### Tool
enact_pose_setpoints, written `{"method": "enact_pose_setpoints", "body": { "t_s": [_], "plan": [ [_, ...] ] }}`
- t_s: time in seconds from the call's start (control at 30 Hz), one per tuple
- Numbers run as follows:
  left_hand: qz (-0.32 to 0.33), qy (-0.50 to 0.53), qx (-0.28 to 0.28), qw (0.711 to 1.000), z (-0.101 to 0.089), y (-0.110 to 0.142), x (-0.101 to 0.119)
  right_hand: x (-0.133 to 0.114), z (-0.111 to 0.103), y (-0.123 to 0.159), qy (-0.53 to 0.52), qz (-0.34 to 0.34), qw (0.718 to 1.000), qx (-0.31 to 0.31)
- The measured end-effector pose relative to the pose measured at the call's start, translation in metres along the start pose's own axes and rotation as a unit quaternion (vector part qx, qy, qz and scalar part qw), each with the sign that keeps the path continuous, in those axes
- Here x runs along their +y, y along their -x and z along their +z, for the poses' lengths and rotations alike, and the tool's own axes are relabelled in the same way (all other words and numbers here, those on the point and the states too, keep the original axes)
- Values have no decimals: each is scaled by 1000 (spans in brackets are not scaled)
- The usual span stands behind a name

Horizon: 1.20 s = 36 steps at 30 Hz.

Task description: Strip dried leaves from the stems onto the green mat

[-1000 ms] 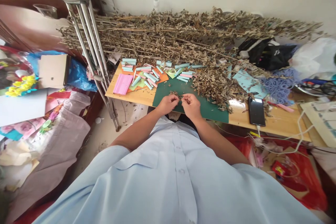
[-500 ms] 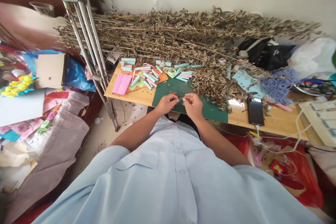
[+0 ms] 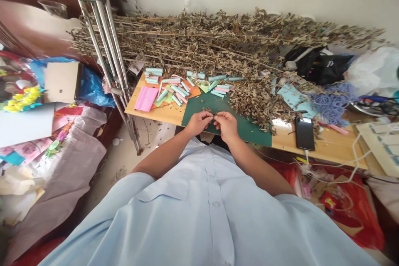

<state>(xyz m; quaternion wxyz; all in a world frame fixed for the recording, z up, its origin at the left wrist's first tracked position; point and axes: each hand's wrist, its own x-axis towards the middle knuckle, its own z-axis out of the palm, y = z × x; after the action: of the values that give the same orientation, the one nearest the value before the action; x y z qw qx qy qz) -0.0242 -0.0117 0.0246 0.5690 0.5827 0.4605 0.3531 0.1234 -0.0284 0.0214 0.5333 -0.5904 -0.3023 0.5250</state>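
My left hand (image 3: 199, 123) and my right hand (image 3: 226, 124) meet fingertip to fingertip over the near edge of a dark green mat (image 3: 204, 102). Both are closed in a pinch on small dry brown leaf bits between them; the exact piece is too small to make out clearly. A few crumbled leaves lie just beyond my left fingers. To the right of my right hand spreads a heap of loose dried leaves (image 3: 254, 102) on the mat. Rolled blue and pink paper tubes (image 3: 179, 91) lie beyond the mat's left side, beside folded pink paper (image 3: 146, 99).
Long bundles of dried leafy stalks (image 3: 193, 41) fill the back of the table along the wall. Metal crutches (image 3: 107, 41) lean at the left. On the right are a phone (image 3: 304, 133) with a cable, purple cord (image 3: 332, 106) and light blue paper (image 3: 296, 97).
My right hand has shifted slightly left, bringing its fingertips against those of my left hand. The view has moved a little; the papers and leaf heap stay in place.
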Motion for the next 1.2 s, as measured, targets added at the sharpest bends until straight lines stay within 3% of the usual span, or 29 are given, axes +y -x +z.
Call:
{"method": "enact_pose_setpoints", "body": {
  "t_s": [0.5, 1.0, 1.2],
  "plan": [
    [-7, -31, -6, 999, -3, 2, 6, 5, 1, 2, -18, 2, 1000, -7],
    [-24, 23, 21, 999, -1, -2, 0, 11, -2, 1, 91, -90, 992, 20],
    [-22, 44, 15, 999, -1, -3, -4, 12, -5, -1, 79, -94, 992, 14]
  ]
}}
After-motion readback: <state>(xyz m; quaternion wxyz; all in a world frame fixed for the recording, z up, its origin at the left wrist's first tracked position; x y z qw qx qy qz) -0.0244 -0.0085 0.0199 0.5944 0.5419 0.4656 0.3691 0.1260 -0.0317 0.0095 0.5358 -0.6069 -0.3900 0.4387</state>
